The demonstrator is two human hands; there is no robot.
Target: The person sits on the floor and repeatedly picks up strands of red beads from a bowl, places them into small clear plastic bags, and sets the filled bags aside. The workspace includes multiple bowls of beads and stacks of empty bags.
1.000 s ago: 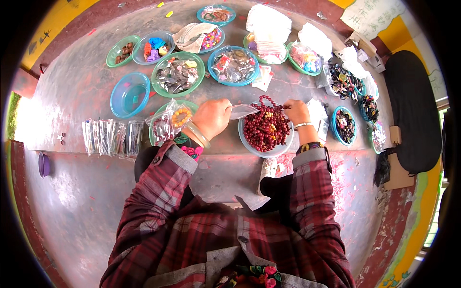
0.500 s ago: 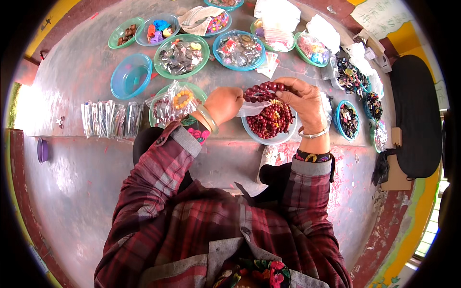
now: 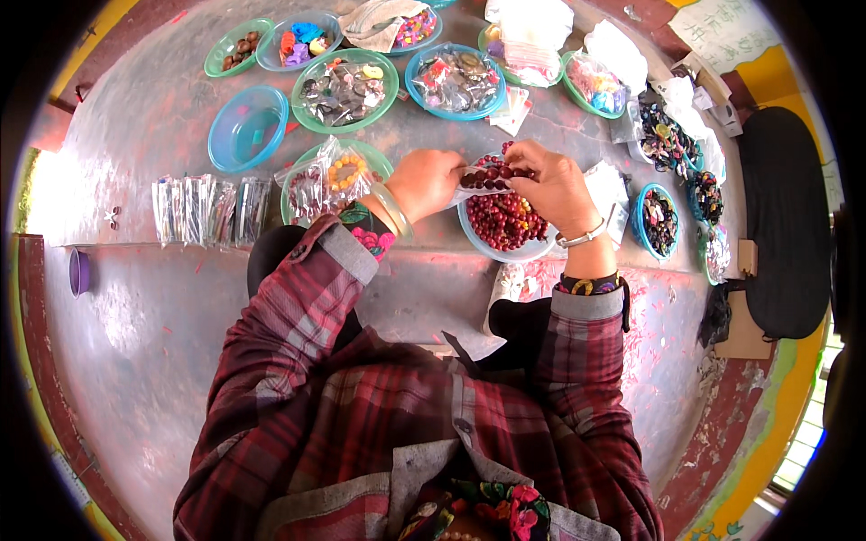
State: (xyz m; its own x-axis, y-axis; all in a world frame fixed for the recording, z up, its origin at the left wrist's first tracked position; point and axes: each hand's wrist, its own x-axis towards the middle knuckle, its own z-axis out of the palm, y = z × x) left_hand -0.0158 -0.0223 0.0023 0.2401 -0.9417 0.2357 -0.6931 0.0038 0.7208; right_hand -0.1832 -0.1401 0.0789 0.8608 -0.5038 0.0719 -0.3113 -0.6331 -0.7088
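A dark red bead bracelet [image 3: 490, 175] is held by my right hand [image 3: 559, 194], its fingers closed on the beads. My left hand [image 3: 422, 185] pinches a small clear plastic bag [image 3: 467, 195], and the near end of the bracelet lies at or in it; which one I cannot tell. Right below both hands stands a pale bowl [image 3: 523, 257] heaped with red bead bracelets [image 3: 507, 222], a few yellowish beads among them. By my left wrist, a green bowl [image 3: 379, 162] holds bagged bracelets, one of them with yellow beads [image 3: 345, 173].
A row of thin plastic-wrapped packs [image 3: 209, 212] lies at the left. Behind it stands a blue bowl [image 3: 216, 149]. Farther back are several bowls of small goods, including a green bowl [image 3: 394, 86] and a blue bowl [image 3: 499, 101]. A blue basket [image 3: 655, 221] of dark items stands at the right.
My right hand has brought the bracelet lower and closer to my left hand, up to the plastic bag. The bracelet is now stretched out flatter between the two hands.
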